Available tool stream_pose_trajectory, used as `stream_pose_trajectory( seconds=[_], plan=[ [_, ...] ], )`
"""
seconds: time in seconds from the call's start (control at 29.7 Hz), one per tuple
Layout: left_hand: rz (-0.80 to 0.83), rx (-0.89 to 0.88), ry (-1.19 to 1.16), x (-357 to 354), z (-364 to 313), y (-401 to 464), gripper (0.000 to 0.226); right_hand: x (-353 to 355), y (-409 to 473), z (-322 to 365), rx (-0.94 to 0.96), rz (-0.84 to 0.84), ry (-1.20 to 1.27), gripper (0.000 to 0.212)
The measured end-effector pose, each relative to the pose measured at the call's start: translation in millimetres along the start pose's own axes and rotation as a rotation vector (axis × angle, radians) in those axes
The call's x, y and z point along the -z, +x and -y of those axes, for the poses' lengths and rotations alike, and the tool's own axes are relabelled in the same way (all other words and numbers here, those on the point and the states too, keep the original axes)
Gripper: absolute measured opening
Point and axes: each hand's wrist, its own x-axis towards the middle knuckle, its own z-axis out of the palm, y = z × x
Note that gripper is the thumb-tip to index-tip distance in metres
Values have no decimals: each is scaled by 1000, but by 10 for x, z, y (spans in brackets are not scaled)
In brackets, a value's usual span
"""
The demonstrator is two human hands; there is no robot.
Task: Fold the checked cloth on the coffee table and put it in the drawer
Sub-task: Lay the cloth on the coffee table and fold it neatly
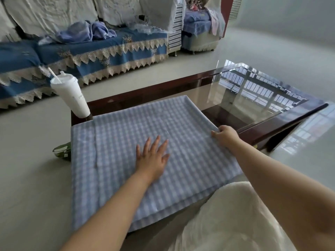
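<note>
Folded checked cloth (126,151) lying in several layers over the near-left end of the glass-topped coffee table (253,98), its left edge hanging past the table's side. Your left hand (152,156) lies flat on the middle of the cloth, palm down, fingers spread and gripping nothing. Your right hand (225,135) is closed on the cloth's right-hand edge, fingers curled over the fold. A white lidded cup (70,95) with a straw stands at the far-left corner, just beside the cloth. A blue-covered sofa (90,51) stands beyond the table. No drawer is visible in this view.
</note>
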Motion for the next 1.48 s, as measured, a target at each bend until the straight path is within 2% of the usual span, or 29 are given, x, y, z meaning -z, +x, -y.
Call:
stream_pose_trajectory(
  seconds=[0.13,0.24,0.37,0.44,0.5,0.57,0.67,0.71,0.77,0.84,0.87,0.97,1.04,1.14,1.21,1.24,1.31,1.34,1.48],
  plan=[
    [49,60,-56,-182,-385,313,56,287,247,36,114,-192,-81,21],
    [59,28,-34,-233,-711,648,58,578,575,-13,128,-318,-151,22],
    [84,107,52,-230,-934,1110,63,1062,1135,-219,18,-429,-116,23],
    [99,150,50,-226,-985,1280,65,1283,1393,-320,-46,-472,-198,25],
    [102,158,37,-234,-1065,1389,64,1323,1545,-423,-70,-412,-378,46],
    [83,153,27,-259,-1139,1449,62,1079,1552,-510,23,-234,-527,71],
    [19,163,-19,-299,-1130,1482,61,541,1387,-627,163,99,-587,76],
    [-29,198,-80,-288,-1116,1463,60,430,1330,-672,167,144,-574,76],
    [-224,337,-299,-242,-1125,1361,58,344,1267,-740,152,100,-544,74],
    [-405,508,-643,-181,-1128,1238,65,313,1173,-728,161,35,-516,71],
    [-434,579,-854,-163,-1108,1212,71,278,1094,-698,191,24,-498,69],
    [-328,763,-1433,-114,-995,1226,91,93,758,-585,291,60,-448,65],
    [-193,856,-1556,-51,-916,1250,88,2,506,-501,306,110,-400,65],
    [-41,757,-1523,-24,-864,1267,53,-48,98,-272,295,196,-325,74],
    [88,694,-1473,58,-924,1220,26,-78,-209,-69,293,290,-257,92],
    [116,693,-1458,72,-931,1206,21,-125,-380,27,299,342,-255,101],
    [71,666,-1464,110,-940,1182,22,-279,-699,161,293,383,-349,109],
    [10,632,-1461,132,-940,1174,29,-364,-818,200,278,350,-414,107],
    [-201,471,-1447,324,-949,1048,42,-439,-1037,280,267,74,-630,95]
  ],
)
